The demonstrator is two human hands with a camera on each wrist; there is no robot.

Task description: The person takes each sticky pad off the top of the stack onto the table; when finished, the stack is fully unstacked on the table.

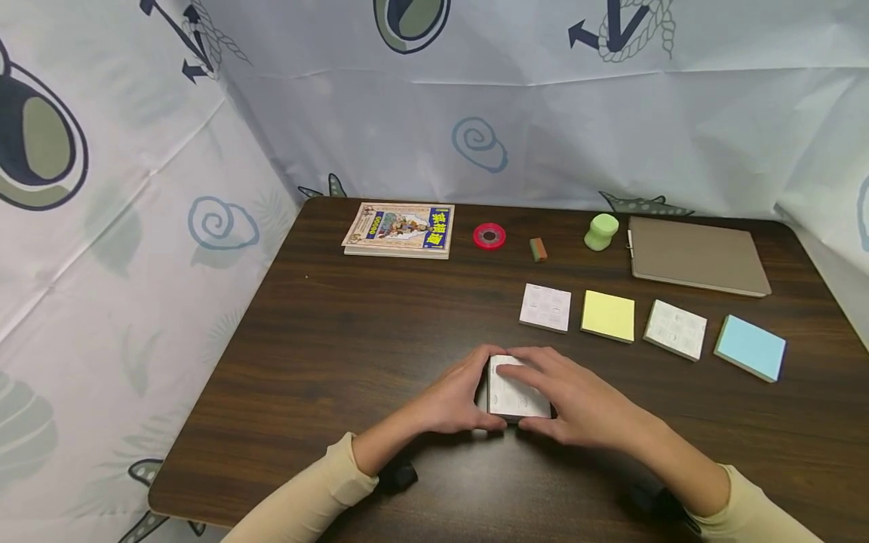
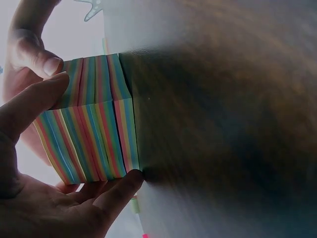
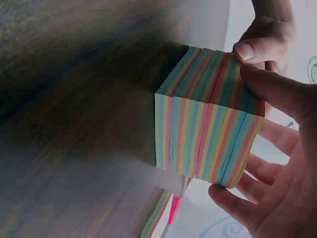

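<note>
A stack of sticky note pads point(image 1: 517, 396) stands on the dark wooden table near its front, white sheet on top. Striped edges of red, yellow, green and blue run down its sides point(image 2: 91, 141) in the left wrist view. My left hand point(image 1: 456, 394) holds the left side, thumb on the near face and fingers reaching round the far side. From the right, my right hand point(image 1: 577, 396) grips it too, with its thumb at the near corner and index finger over the top sheet. In the right wrist view both thumbs press the same face of the stack point(image 3: 203, 134).
Right of and beyond the stack lie a pale pad point(image 1: 545, 308), a yellow pad point(image 1: 607, 316), a white pad point(image 1: 675, 329) and a blue pad point(image 1: 750, 348). Farther back are a book point(image 1: 399, 229), red ring point(image 1: 489, 236), small eraser-like block point(image 1: 538, 250), green waisted object point(image 1: 601, 232) and grey-brown notebook point(image 1: 699, 255).
</note>
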